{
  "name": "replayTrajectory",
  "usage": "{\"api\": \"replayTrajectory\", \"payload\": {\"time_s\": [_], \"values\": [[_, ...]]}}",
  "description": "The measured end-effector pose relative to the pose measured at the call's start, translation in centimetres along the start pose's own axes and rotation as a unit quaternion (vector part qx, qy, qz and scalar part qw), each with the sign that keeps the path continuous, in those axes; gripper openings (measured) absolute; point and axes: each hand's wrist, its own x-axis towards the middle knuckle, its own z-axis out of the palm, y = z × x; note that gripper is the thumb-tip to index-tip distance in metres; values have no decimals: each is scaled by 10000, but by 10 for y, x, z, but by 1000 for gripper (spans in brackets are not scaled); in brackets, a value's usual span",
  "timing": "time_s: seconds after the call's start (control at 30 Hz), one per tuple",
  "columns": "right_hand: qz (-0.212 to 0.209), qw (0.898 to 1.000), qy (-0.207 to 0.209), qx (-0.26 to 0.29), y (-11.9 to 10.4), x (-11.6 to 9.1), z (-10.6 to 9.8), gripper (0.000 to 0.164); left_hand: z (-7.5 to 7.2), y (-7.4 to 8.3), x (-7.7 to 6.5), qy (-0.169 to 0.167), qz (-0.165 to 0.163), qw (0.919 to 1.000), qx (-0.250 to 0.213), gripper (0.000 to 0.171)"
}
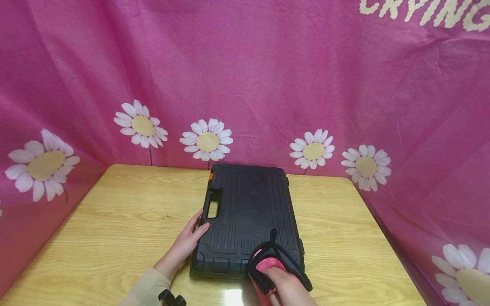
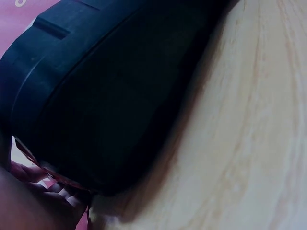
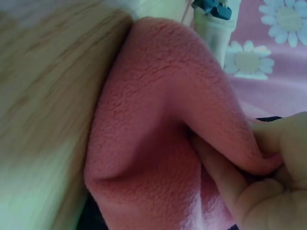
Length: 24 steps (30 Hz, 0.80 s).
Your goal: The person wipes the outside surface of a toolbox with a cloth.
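One black case (image 1: 250, 199), left grip (image 1: 188, 238) holding its edge, right grip (image 1: 288, 288) pinching pink cloth (image 3: 153, 86)

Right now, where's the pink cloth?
In the head view, the pink cloth is in the right hand, at the near right corner of the black case.

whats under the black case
The wooden table shows around the black case and through the gap beside its handle. The surface directly beneath is covered, so whether anything else lies there cannot be told.
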Motion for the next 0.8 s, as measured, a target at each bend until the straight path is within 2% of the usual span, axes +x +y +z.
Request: {"api": "replayTrajectory", "payload": {"time_s": [0.1, 0.27, 0.47, 0.57, 0.8], "values": [[-229, 9991, -233, 264, -3, 8, 3, 36, 0, 0, 0, 11, -4, 10000, 38, 72], [-71, 9917, -1026, 774, -15, 26, -3, 25, 1, -1, 0, 14, 6, 10000, 14, 71], [-501, 9890, -1026, 936, -28, 42, 4, 21, 2, -2, 1, 76, 45, 10000, 17, 69], [-505, 9849, -1252, 1085, -33, 50, 8, 17, 1, -2, 1, 104, 33, 9999, 52, 70], [-705, 9826, -1507, 821, -47, 69, 17, 17, 1, -3, -1, 172, 113, 9997, 131, 68]]}}
